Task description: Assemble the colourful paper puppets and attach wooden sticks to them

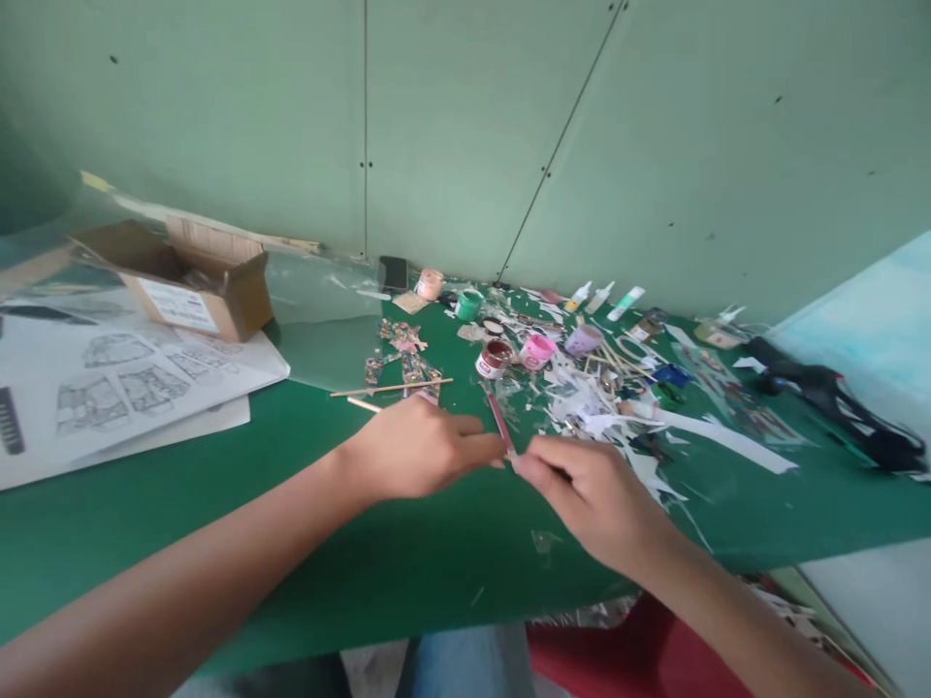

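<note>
A slim mauve-pink strip (499, 422) slants up from between my hands, its lower end at the fingertips. My right hand (593, 490) pinches that lower end between thumb and fingers. Close beside it, my left hand (418, 448) is closed, its fingertips touching or almost touching the strip. A thin wooden stick (364, 404) shows behind my left hand and seems to run through its grip, mostly hidden. Just beyond lies another wooden stick (393, 387), across a patterned paper figure (411, 364). An open jar of dark red paint (495, 357) stands past the strip's upper end.
Paint jars in pink (537, 351), lilac (583, 339) and green (467, 305) stand farther back. White paper scraps (603, 402) spread to the right. Printed sheets (138, 388) and an open cardboard box (196, 281) occupy the left. A black object (844, 402) lies far right.
</note>
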`<state>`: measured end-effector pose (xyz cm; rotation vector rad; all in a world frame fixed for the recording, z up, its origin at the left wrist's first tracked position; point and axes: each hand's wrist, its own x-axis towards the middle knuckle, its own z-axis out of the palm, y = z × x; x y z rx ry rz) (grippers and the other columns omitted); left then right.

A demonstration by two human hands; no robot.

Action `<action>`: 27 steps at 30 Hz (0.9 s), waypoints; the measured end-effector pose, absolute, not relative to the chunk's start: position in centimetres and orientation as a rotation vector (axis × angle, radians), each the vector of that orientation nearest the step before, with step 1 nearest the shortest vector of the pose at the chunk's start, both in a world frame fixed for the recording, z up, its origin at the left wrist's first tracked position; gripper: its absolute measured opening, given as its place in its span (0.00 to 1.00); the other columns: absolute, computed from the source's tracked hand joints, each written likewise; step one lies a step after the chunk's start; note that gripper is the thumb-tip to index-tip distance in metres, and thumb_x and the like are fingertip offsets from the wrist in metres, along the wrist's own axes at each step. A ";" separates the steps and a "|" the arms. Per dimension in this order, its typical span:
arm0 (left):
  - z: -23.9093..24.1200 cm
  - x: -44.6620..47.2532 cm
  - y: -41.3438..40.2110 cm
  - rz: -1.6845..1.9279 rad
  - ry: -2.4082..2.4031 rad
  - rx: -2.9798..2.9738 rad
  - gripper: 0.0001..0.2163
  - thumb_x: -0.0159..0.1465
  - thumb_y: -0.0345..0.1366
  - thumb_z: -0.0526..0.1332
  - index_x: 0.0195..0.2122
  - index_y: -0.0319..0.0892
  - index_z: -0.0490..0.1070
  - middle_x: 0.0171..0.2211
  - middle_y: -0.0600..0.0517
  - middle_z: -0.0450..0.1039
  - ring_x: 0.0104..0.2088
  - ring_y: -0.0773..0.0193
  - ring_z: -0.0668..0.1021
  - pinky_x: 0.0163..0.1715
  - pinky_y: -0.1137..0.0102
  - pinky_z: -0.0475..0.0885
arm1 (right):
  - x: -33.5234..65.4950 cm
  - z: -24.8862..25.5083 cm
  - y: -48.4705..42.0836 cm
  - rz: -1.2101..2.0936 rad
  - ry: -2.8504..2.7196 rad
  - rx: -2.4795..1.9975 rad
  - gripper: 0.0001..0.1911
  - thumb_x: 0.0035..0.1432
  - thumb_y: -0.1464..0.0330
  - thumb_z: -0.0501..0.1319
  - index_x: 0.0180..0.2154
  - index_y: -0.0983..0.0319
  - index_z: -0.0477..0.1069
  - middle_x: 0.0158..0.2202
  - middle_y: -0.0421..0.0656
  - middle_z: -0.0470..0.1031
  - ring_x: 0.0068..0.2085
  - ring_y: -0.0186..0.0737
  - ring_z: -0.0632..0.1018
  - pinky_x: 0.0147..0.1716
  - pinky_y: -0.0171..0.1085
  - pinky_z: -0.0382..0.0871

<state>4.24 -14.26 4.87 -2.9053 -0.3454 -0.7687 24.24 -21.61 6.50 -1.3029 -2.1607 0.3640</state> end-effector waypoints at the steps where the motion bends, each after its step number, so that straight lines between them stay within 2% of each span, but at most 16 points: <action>1: 5.0 4.0 -14.4 -0.728 -0.302 -3.031 0.11 0.70 0.35 0.51 0.40 0.43 0.73 0.28 0.54 0.77 0.23 0.68 0.76 0.19 0.72 0.60 | 25.0 6.9 -22.9 0.081 -2.277 -1.241 0.18 0.65 0.67 0.54 0.21 0.59 0.59 0.18 0.36 0.60 0.19 0.31 0.62 0.18 0.35 0.51; 3: 5.4 3.1 -14.1 -0.699 -0.316 -3.255 0.11 0.70 0.35 0.52 0.38 0.43 0.74 0.31 0.53 0.79 0.27 0.69 0.78 0.23 0.74 0.63 | 27.0 7.7 -25.2 -0.368 -2.382 -1.109 0.15 0.62 0.71 0.57 0.22 0.58 0.61 0.18 0.36 0.62 0.19 0.32 0.61 0.18 0.36 0.50; 4: 5.6 2.4 -13.7 -0.709 -0.431 -3.326 0.11 0.70 0.35 0.52 0.37 0.43 0.74 0.30 0.53 0.79 0.28 0.69 0.78 0.24 0.76 0.65 | 28.2 8.1 -26.2 -0.487 -2.370 -1.080 0.15 0.61 0.72 0.58 0.22 0.58 0.61 0.18 0.35 0.62 0.18 0.32 0.61 0.18 0.36 0.51; 6: 6.0 1.2 -12.8 -0.835 -0.718 -3.262 0.13 0.70 0.37 0.51 0.35 0.41 0.74 0.23 0.55 0.75 0.21 0.71 0.74 0.22 0.76 0.61 | 30.5 8.5 -27.7 -0.567 -2.294 -1.166 0.13 0.61 0.71 0.58 0.24 0.57 0.61 0.18 0.36 0.64 0.19 0.33 0.64 0.20 0.35 0.56; 8: 6.3 0.5 -12.6 -0.926 -0.868 -3.151 0.15 0.70 0.39 0.50 0.34 0.41 0.73 0.21 0.55 0.73 0.19 0.71 0.72 0.22 0.76 0.61 | 31.9 8.3 -28.4 -0.452 -2.215 -1.300 0.13 0.63 0.69 0.55 0.25 0.56 0.60 0.17 0.35 0.62 0.17 0.33 0.64 0.19 0.34 0.58; 10: 6.6 0.8 -13.3 -0.939 -0.817 -3.137 0.15 0.70 0.40 0.51 0.36 0.41 0.74 0.24 0.54 0.76 0.23 0.70 0.75 0.24 0.76 0.63 | 32.0 7.7 -28.6 -0.279 -2.165 -1.411 0.12 0.65 0.68 0.53 0.26 0.56 0.61 0.17 0.35 0.64 0.16 0.33 0.65 0.18 0.33 0.59; 13: 7.0 2.3 -15.4 -0.917 -0.736 -3.117 0.14 0.70 0.40 0.52 0.39 0.43 0.76 0.32 0.52 0.80 0.29 0.67 0.79 0.28 0.75 0.67 | 30.0 7.0 -28.4 0.002 -2.123 -1.468 0.10 0.67 0.67 0.50 0.37 0.57 0.69 0.22 0.37 0.71 0.20 0.34 0.71 0.20 0.32 0.62; 14: 7.1 2.7 -16.1 -0.921 -0.713 -3.094 0.13 0.70 0.40 0.52 0.40 0.43 0.76 0.33 0.52 0.81 0.31 0.66 0.80 0.29 0.74 0.67 | 29.2 6.9 -28.3 0.112 -2.116 -1.467 0.11 0.67 0.66 0.49 0.39 0.58 0.70 0.22 0.37 0.71 0.20 0.34 0.71 0.21 0.32 0.62; 18: 7.7 3.4 -18.3 -0.928 -0.633 -3.023 0.12 0.70 0.40 0.53 0.42 0.46 0.77 0.36 0.53 0.81 0.34 0.66 0.81 0.30 0.74 0.68 | 26.3 7.5 -28.3 0.568 -2.015 -1.382 0.15 0.67 0.60 0.51 0.35 0.59 0.71 0.18 0.33 0.60 0.18 0.31 0.63 0.18 0.31 0.56; 23: 8.2 3.3 -19.8 -0.886 -0.574 -2.960 0.11 0.69 0.38 0.54 0.40 0.44 0.76 0.33 0.53 0.80 0.29 0.68 0.80 0.26 0.74 0.65 | 24.8 8.0 -27.8 0.848 -1.873 -1.259 0.16 0.66 0.56 0.51 0.42 0.60 0.69 0.20 0.32 0.55 0.20 0.31 0.60 0.19 0.32 0.53; 27: 8.3 3.5 -20.6 -0.863 -0.464 -2.889 0.10 0.69 0.37 0.54 0.39 0.43 0.75 0.29 0.54 0.78 0.26 0.69 0.77 0.23 0.73 0.62 | 24.6 7.6 -27.3 0.896 -1.918 -1.242 0.18 0.66 0.57 0.51 0.29 0.60 0.68 0.19 0.33 0.56 0.21 0.30 0.60 0.20 0.32 0.53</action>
